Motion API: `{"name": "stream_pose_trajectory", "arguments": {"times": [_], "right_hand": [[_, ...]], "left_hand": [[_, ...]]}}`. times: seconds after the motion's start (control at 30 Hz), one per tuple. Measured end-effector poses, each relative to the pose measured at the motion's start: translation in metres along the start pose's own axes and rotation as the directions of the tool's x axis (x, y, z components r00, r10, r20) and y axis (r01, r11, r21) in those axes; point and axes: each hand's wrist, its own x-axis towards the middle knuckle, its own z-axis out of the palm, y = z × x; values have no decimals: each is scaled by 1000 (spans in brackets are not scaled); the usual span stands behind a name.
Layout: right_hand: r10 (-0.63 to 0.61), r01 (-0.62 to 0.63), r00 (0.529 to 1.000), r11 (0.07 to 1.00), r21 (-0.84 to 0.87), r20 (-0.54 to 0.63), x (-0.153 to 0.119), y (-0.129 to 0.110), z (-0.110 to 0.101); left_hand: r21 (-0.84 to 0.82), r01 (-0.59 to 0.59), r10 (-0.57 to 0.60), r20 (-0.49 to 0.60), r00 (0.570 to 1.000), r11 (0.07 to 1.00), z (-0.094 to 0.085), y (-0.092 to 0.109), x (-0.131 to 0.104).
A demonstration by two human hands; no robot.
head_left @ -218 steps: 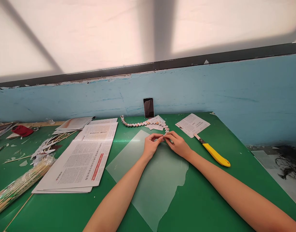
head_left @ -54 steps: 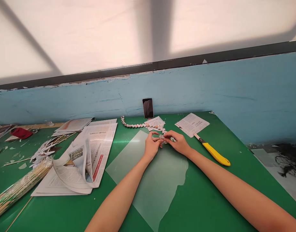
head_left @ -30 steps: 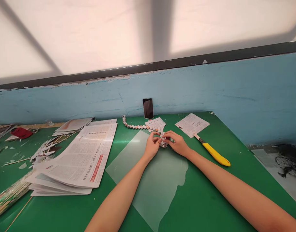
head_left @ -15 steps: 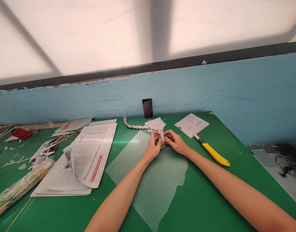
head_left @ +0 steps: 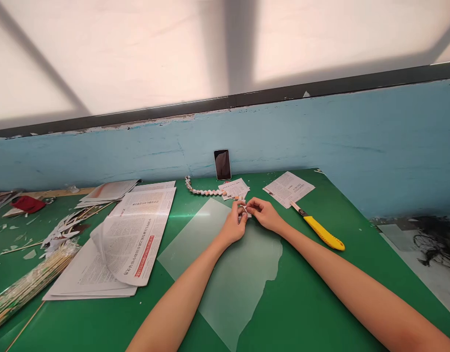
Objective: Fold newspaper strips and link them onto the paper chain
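Observation:
A zigzag chain of folded paper (head_left: pixel 206 192) curves over the green table and runs to my hands. My left hand (head_left: pixel 234 222) is closed on the near end of the chain, its fingers curled round it. From the right, my right hand (head_left: pixel 264 213) pinches at the same end, thumb and forefinger together; the fingers hide most of the folded paper there. Small printed paper pieces (head_left: pixel 236 187) lie just behind the hands. Under the hands is a clear sheet (head_left: pixel 239 278) with a ragged right edge.
A yellow utility knife (head_left: pixel 324 233) touches a square of newsprint (head_left: pixel 289 188) on the right. A phone (head_left: pixel 222 165) leans against the wall. Newspapers (head_left: pixel 137 239), bundled sticks (head_left: pixel 30 286), paper scraps (head_left: pixel 61 230) and a red item (head_left: pixel 29 204) are on the left.
The folded paper between my hands has turned and now shows less. My fingers have shifted around it, and the view has moved slightly.

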Motion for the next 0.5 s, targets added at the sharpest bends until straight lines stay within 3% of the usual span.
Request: {"name": "stream_pose_trajectory", "arguments": {"times": [0.2, 0.37, 0.43, 0.5], "right_hand": [[-10, 11, 999, 1000, 19, -35, 3, 2, -1], [-34, 33, 998, 999, -27, -45, 6, 2, 0], [-89, 76, 990, 990, -118, -109, 6, -1, 0], [-219, 166, 950, 958, -233, -221, 2, -6, 0]], "left_hand": [[-66, 33, -34, -13, 999, 997, 0, -8, 4], [30, 18, -16, -78, 997, 999, 1, -7, 5], [91, 8, 2, -107, 994, 996, 2, -4, 6], [170, 21, 3, -139, 990, 985, 3, -2, 7]]}}
